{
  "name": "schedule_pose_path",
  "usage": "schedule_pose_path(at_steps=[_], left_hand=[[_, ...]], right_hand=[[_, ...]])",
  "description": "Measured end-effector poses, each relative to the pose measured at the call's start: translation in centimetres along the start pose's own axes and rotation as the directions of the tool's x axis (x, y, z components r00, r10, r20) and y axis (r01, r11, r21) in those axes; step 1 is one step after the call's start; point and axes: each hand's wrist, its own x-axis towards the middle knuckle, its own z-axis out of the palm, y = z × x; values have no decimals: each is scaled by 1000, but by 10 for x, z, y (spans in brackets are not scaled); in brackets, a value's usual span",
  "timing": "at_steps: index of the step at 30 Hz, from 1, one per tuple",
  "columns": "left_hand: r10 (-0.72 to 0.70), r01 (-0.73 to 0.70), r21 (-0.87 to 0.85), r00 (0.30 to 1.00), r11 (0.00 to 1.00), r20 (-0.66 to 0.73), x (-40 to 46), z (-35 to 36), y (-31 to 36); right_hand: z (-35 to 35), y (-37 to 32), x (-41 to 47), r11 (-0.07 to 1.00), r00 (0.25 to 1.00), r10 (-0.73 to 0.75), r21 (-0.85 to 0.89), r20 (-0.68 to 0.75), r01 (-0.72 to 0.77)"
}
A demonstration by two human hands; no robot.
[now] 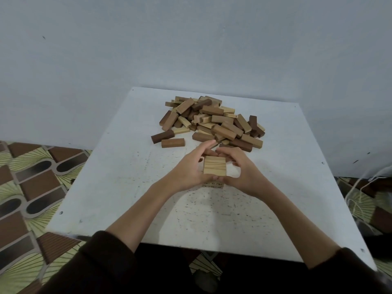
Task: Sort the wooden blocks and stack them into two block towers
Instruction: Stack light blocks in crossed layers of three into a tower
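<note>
A short tower of light wooden blocks (214, 168) stands near the middle of the white table (110, 187). Its top layer shows pale blocks laid side by side. My left hand (188, 169) grips the tower from the left, fingers curled round its far and near edges. From the right, my right hand (241, 172) grips it the same way. Behind the hands lies a loose pile of light and dark wooden blocks (212, 122). The tower's lower layers are mostly hidden by my hands.
Two dark blocks (172, 142) lie apart at the pile's left front. The table stands against a grey wall (191, 39). Patterned floor (27, 183) shows on the left, and white string (358, 200) on the right.
</note>
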Motion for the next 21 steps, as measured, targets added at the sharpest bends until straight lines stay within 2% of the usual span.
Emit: schedule_pose_path(at_steps=[21], left_hand=[[-31, 32, 30, 999, 999, -18, -6, -4, -8]], right_hand=[[-3, -2, -3, 1000, 1000, -21, -15, -6, 21]])
